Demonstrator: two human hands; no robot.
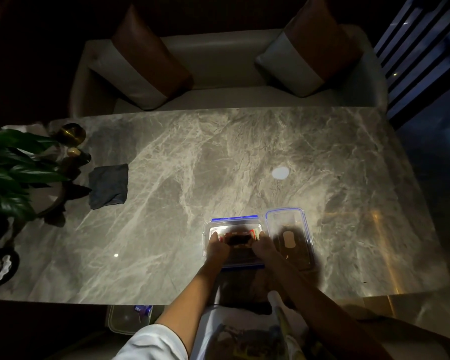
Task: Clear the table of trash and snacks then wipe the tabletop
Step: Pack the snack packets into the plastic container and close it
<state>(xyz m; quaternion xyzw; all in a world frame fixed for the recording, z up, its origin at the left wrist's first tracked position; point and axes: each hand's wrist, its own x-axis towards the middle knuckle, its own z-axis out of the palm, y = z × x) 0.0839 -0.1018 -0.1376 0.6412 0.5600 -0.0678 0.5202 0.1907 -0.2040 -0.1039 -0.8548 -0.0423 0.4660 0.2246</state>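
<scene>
step: we were packing snacks [235,236] into the clear tub [207,231] at bench [218,157] near edge | grip: left hand [218,247] and right hand [264,248] both closed on the packets | next: lid [287,237] beside tub needs fitting, then cloth [109,185] wipe

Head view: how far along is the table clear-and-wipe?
Mostly cleared: the marble table shows only decor at its left end. In hand: the left hand and right hand press snack packets into the clear container; its lid lies beside it. Left: lidding, wiping; the grey cloth lies folded, untouched.
</scene>
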